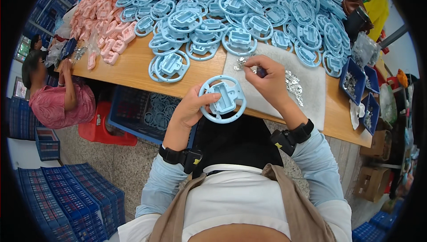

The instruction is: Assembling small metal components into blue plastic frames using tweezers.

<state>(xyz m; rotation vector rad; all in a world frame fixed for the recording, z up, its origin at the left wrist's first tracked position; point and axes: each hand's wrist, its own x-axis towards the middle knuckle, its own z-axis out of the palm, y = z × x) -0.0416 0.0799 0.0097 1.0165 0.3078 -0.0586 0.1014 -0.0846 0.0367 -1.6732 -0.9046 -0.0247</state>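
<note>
My left hand (192,105) grips a light blue plastic steering-wheel-shaped part (226,101), thumb across its rectangular middle recess. The part is held just in front of the table edge, recess facing up. My right hand (268,81) is closed, thumb and fingertips pinched at a small cluster of silver metal pieces (240,63) on a whitish pad (311,84). Something dark (261,71) shows inside the curled fingers; its kind is unclear. Whether a metal piece is between the fingertips is hidden. More silver metal pieces (293,87) lie right of this hand.
Piled blue wheel-shaped parts (240,37) cover the table's far side, with pink plastic parts (104,21) at left. Blue trays (352,81) of metal pieces stand at the right edge. A blue crate (126,122) sits below the table. Another person (60,90) works at left.
</note>
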